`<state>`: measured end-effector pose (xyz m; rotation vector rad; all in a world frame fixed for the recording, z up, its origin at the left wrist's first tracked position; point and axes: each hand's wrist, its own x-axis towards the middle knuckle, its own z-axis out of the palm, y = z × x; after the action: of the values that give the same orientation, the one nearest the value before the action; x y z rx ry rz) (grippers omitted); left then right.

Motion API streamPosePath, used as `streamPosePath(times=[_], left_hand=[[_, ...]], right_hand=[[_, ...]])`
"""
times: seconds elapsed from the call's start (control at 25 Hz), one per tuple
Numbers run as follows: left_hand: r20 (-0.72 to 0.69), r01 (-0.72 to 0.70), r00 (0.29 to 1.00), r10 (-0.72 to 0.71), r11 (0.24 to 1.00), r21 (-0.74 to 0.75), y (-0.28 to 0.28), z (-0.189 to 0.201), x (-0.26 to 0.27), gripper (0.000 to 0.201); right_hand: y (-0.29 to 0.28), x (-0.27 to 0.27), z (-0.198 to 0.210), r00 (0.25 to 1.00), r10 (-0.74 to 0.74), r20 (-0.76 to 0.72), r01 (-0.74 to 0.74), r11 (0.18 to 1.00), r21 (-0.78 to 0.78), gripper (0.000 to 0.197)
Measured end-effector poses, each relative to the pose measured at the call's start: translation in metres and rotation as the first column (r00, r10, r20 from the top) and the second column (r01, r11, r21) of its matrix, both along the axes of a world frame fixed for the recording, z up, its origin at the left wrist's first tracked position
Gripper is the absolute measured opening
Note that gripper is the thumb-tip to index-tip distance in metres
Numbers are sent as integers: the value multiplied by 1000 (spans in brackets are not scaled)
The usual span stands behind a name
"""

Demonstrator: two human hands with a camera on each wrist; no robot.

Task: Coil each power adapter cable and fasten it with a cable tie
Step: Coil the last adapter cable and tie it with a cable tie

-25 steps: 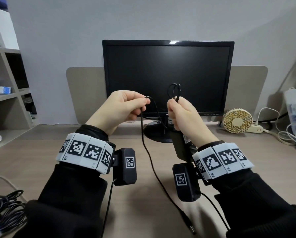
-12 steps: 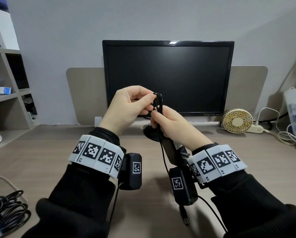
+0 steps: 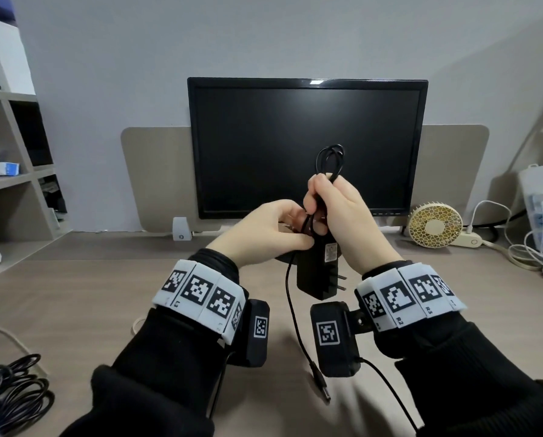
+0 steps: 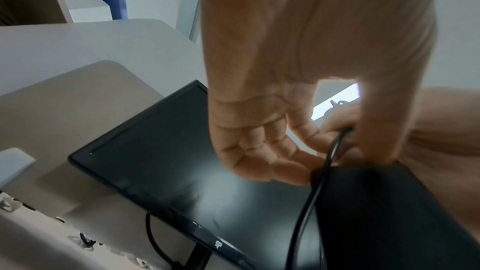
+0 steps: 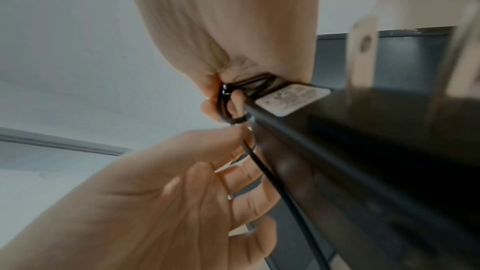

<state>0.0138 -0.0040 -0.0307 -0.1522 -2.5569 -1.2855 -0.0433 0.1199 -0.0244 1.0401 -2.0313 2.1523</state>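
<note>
- I read this as mid-coil: my right hand (image 3: pixel 336 212) is closed round the adapter (image 3: pixel 319 272) and the folded loops of its cable (image 3: pixel 328 162), which stand up above the fist in front of the monitor (image 3: pixel 308 146).
- My left hand (image 3: pixel 270 231) pinches the cable just beside the right fingers (image 5: pixel 207 108), feeding the next turn in.
- Left to do on this one: a long tail hangs from the hands down to the desk (image 3: pixel 74 294), ending in the barrel plug (image 3: pixel 320 386); that slack needs folding in, then a tie (I see no tie in any view).
- A heap of other black cables (image 3: pixel 8 392) lies at the desk's left edge; whether they are tied I cannot tell.
- Against a second ago: the hands were apart then, the cable stretched between them; half a second ago they met, and now the right has lifted the bundle higher, with the adapter plainly in view below the fist.
- The tail looks shorter, and its plug lies further left on the desk.
</note>
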Motion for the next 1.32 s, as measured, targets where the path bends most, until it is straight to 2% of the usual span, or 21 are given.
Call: streamPosePath(times=[0.16,0.36,0.48,0.56,0.64,0.76,0.84,0.92,1.0,1.12,1.32], left_hand=[[-17,-7,1000,7,1000,-7,3,-2,-3,8],[69,11,998,-12,1000,14,-10,-3,1,10],[154,4,988,-12,999,53,-25,-10,4,16],[171,-32,985,13,994,108,-38,-15,5,18],[162,-69,985,52,993,98,-47,-16,8,14],[35,-122,992,120,990,65,-50,-10,11,18],[-46,-128,990,136,981,149,-46,-2,11,28],[-85,-115,987,138,964,239,-37,6,10,34],[-120,-115,980,156,950,292,-24,13,9,36],[-155,-185,958,241,933,307,-13,17,4,34],[-105,-149,970,220,877,456,-7,13,-2,38]], right_hand=[[2,-5,0,998,-47,37,49,998,-47,25],[2,-14,-1,965,91,246,-6,945,-328,22],[11,-18,2,957,72,282,41,926,-376,22],[14,-23,2,969,-4,248,86,943,-322,24],[13,-25,0,979,-55,195,103,965,-243,26],[8,-24,-2,991,-78,109,88,992,-94,28],[2,-20,-6,997,-37,68,34,999,41,26],[-7,-12,-11,993,72,88,-83,988,128,24],[-13,-3,-12,982,165,94,-178,972,152,26],[-19,5,-15,963,253,95,-262,960,95,26],[-27,6,-26,978,210,23,-210,963,168,19]])
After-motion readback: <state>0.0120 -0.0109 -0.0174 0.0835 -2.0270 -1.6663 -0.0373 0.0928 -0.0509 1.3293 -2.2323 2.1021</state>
